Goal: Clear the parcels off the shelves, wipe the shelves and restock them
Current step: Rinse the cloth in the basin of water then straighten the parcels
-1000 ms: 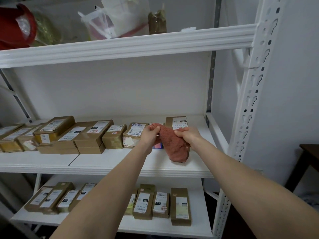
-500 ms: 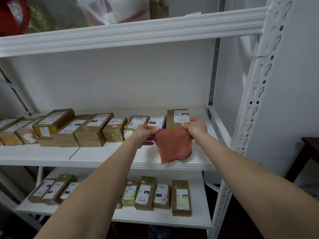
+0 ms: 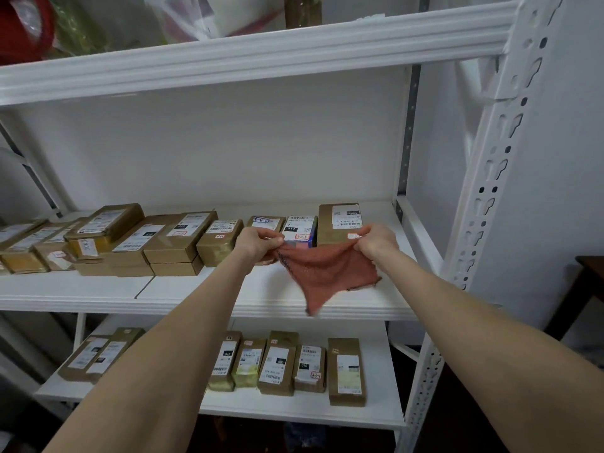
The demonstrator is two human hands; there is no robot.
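Drawn wider apart than half a second ago, with the reddish cloth [image 3: 330, 269] now stretched into a sagging sheet instead of the bunched wad of a second back. Held in the air just in front of the middle shelf [image 3: 196, 295], near its right end, one corner drooping to the level of the front lip. Coarse weave, dark stitching along the left edge, loose threads at the lower right corner. Pinched at its top left corner by the left hand [image 3: 260, 245], fingers curled; pinched at the top right corner by the right hand [image 3: 376, 245] likewise. Both bare forearms reaching forward. Behind the cloth, brown labelled parcels [image 3: 176, 243] in a row on the middle shelf; a second row of parcels [image 3: 277, 367] on the lower shelf [image 3: 294, 410].
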